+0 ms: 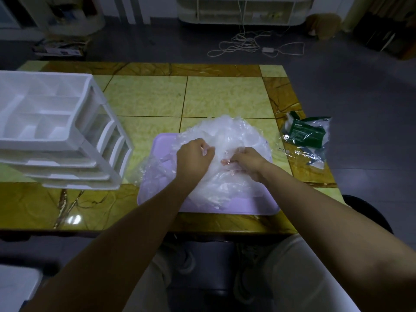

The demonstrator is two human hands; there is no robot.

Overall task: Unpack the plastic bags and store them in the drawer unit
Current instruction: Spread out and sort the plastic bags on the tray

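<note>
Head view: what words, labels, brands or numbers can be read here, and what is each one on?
No text is legible.
green packet, at the right edge of the table: a pale label strip and lines of white print, too blurred to read.
flat box on the floor, far left: coloured print, too small to read.
plastic bags and drawer unit: no print visible.
</note>
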